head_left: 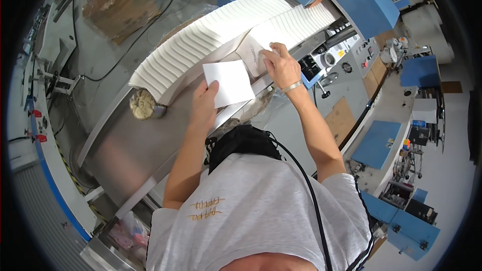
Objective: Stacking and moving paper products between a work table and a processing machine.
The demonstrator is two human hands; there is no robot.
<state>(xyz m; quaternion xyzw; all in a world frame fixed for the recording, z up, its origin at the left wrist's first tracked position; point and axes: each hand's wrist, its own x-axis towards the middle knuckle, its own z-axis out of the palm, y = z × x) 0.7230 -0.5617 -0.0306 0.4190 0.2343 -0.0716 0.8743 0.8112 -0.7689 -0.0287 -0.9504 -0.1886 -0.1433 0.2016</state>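
Note:
My left hand (204, 106) is closed on the near-left edge of a flat white square of paper (230, 83), thumb on top. To its right, my right hand (284, 68) has its fingers bent together beside a white block with faint print (249, 54). Whether anything small sits between those fingertips is hidden. The block stands against the end of the shorter row of folded white paper (296, 29). A longer curved row of folded white paper (201, 35) stands behind it on the metal table (133, 135).
At the left end of the long row a round bundle of yellowish material (144, 105) rests against the paper. Blue machine housings (366, 5) stand at the far right. A control panel with knobs (362, 56) is right of my right hand. Brown cardboard (118, 7) lies on the floor.

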